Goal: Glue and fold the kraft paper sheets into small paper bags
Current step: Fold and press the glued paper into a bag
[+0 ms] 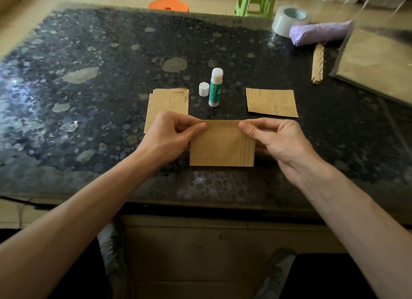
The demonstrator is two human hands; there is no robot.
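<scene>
A folded kraft paper piece (pixel 219 144) is held upright just above the near part of the dark table. My left hand (pixel 172 134) pinches its top left corner and my right hand (pixel 270 138) pinches its top right corner. Behind my left hand lies a stack of kraft sheets (pixel 168 103). An uncapped green glue stick (pixel 215 87) stands upright in the middle, its white cap (pixel 204 89) beside it on the left. A single flat kraft piece with printed words (pixel 272 102) lies to the right.
The pebble-patterned table (pixel 89 97) runs wide to the left. At the back right are a tape roll (pixel 287 19), a purple folded umbrella (pixel 321 32), a kraft strip with holes (pixel 317 64) and a clear-wrapped kraft pack (pixel 376 62). Plastic stools stand beyond the far edge.
</scene>
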